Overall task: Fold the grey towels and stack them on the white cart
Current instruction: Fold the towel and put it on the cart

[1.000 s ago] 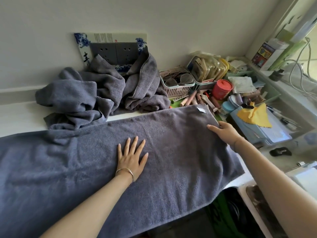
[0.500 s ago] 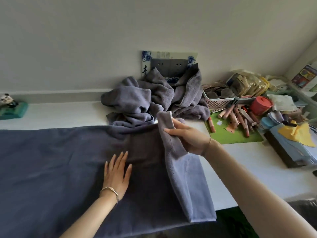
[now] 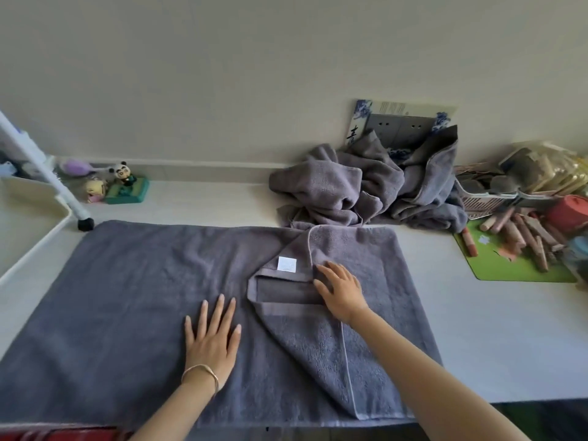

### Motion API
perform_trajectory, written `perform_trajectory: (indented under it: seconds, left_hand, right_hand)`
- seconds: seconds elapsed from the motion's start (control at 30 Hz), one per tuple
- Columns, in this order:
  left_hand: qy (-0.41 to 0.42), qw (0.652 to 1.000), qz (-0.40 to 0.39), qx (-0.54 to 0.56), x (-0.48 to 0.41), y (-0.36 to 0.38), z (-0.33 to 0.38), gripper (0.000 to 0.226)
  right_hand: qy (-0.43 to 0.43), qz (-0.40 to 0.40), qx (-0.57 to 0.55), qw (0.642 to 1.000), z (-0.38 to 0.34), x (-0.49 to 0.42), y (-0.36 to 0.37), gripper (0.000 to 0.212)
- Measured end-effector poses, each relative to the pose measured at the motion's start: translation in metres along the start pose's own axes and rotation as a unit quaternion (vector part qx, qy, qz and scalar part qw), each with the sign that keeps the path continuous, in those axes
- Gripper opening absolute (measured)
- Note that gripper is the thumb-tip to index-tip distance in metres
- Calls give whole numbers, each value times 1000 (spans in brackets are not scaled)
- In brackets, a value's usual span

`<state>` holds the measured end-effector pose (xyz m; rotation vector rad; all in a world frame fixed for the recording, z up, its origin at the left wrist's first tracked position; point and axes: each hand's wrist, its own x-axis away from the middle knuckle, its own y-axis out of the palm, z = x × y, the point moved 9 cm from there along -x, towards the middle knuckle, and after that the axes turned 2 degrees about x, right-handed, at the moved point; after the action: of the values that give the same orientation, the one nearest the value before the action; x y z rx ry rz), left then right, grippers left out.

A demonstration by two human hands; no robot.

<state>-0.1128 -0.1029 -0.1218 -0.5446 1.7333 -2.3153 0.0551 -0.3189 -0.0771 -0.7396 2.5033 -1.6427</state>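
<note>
Grey towel (image 3: 133,300) spread flat over white table (image 3: 477,329), covering most of its near half, near edge hanging slightly over front. Right end folded back over itself toward middle, folded flap (image 3: 321,342) lying askew, with small white label (image 3: 286,264) showing on turned-over corner. Left hand (image 3: 212,342) pressed flat on towel, fingers straight and spread wide, thin bracelet (image 3: 200,372) at wrist. Right hand (image 3: 342,289) resting on folded flap just right of label, fingers nearly straight and close together, palm down, gripping nothing.

Heap of unfolded grey towels (image 3: 372,186) crumpled at back of table against wall, touching far edge of spread towel. Behind heap, grey socket panel (image 3: 399,128) with blue-and-white decorated border on plain beige wall (image 3: 222,74).

White cart (image 3: 28,218) at left edge, only tray rim and one slanted white leg with black foot (image 3: 85,224) visible; foot standing on table just beside far left corner of towel. Near it, by wall, small panda figure (image 3: 122,175) on green base, another little figure beside.

At right, green mat (image 3: 509,268) with pile of pinkish sticks (image 3: 525,230), white basket (image 3: 486,198) with sundry things, red round container (image 3: 569,211); contents too crowded for telling more.
</note>
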Motion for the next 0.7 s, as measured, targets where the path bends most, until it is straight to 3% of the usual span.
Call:
perform_trajectory:
  seconds: [0.13,0.43,0.5,0.6,0.7]
  left_hand:
    - [12,999,26,-14,7,-1,20,58]
    - [29,999,-17,9,26,34,100,58]
    - [26,999,-23,7,26,36,111,64]
    - [26,998,11,54,28,30,121,92]
    - [61,982,58,169,36,10,134,91]
  right_hand:
    - [-2,-31,81,996,47,16,12,50]
    - [38,-22,58,997,140,45,-29,46]
    - [8,-17,38,999,134,49,-44,54]
    - [-85,-30,65,994,103,66,-51,78]
    - [-122,-80,125,981,78,76,-34,64]
